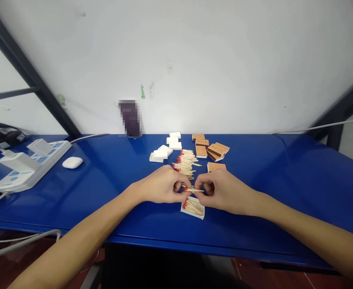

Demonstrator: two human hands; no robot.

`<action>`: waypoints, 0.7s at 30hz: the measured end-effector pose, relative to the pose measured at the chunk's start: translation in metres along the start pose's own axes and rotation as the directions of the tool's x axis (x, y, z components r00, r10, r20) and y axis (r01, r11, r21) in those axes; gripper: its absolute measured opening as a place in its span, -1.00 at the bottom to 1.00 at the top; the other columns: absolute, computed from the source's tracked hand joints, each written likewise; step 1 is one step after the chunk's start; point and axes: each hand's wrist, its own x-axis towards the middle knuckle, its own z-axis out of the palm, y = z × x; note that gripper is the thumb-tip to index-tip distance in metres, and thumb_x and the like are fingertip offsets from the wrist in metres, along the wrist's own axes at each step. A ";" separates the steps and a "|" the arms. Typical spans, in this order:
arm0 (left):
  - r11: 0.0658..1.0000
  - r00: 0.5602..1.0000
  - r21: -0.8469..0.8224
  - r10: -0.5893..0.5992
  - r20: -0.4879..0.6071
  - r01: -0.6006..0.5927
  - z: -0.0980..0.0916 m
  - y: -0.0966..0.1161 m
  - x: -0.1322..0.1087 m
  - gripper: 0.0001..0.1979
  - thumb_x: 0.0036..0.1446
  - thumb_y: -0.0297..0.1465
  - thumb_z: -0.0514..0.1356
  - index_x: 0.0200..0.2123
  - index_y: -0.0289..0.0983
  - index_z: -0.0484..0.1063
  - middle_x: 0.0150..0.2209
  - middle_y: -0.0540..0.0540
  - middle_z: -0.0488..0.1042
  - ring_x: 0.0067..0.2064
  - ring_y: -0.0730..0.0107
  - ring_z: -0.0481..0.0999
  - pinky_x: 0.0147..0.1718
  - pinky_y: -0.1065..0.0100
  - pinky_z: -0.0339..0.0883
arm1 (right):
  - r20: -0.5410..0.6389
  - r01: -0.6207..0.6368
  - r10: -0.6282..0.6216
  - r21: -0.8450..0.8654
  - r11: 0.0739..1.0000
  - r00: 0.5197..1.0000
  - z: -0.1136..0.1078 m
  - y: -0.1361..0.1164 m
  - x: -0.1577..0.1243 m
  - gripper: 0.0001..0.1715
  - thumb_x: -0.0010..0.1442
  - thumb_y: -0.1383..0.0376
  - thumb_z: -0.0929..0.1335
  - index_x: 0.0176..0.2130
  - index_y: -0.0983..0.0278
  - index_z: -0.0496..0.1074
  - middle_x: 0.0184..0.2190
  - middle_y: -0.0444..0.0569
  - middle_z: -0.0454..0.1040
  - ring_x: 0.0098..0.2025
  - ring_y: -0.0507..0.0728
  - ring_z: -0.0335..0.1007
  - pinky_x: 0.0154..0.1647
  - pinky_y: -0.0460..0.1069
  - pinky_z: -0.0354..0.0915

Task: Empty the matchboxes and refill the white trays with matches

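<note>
Deep plain blue over the tabletop (pixel 254 180). Pale straw with red tips on the piled matches (pixel 187 160); same two tones on the held matches (pixel 193 190) and boxed matches (pixel 193 206). White on the tray (pixel 191 215) around the last. Orange-brown on the matchboxes (pixel 200 151), with small darker print. Plain white on the little boxes (pixel 160 154). White with light-blue patches on the power strip (pixel 10 180); solid white on the rounded case (pixel 72 162). Off-white, faintly smudged, on the wall (pixel 212 60), plus one green mark (pixel 143 92). Reddish brown, pale-lined, on the floor (pixel 272 277).
</note>
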 end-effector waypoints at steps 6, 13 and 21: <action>0.997 0.994 -0.078 -0.004 0.107 0.012 0.002 0.005 -0.001 -0.93 0.03 -0.44 0.27 -0.40 -0.31 0.56 -0.65 0.13 0.32 -0.62 0.67 0.27 -0.56 0.57 0.14 | 0.063 0.016 -0.011 -0.068 0.998 0.998 0.002 -0.011 -0.009 -0.81 0.09 0.24 0.35 -0.51 0.25 0.46 -0.73 -0.24 0.25 -0.66 -0.05 0.08 -0.57 -0.09 -0.03; 0.996 0.991 -0.081 -0.033 0.133 0.044 0.003 0.005 0.000 -0.92 0.00 -0.43 0.29 -0.38 -0.30 0.58 -0.65 0.13 0.31 -0.63 0.67 0.27 -0.58 0.58 0.12 | 0.094 0.053 -0.039 -0.154 0.987 0.995 0.003 -0.012 -0.011 -0.84 0.06 0.28 0.35 -0.51 0.22 0.48 -0.70 -0.21 0.34 -0.63 -0.02 0.15 -0.51 -0.06 -0.06; 0.994 0.990 -0.092 -0.051 0.132 0.063 0.002 0.004 -0.003 -0.90 -0.02 -0.40 0.32 -0.38 -0.29 0.54 -0.65 0.15 0.27 -0.63 0.66 0.22 -0.58 0.55 0.10 | 0.088 0.065 -0.049 -0.191 0.980 0.995 0.006 -0.011 -0.010 -0.80 0.07 0.24 0.37 -0.56 0.22 0.45 -0.71 -0.19 0.33 -0.64 -0.01 0.09 -0.52 -0.05 -0.05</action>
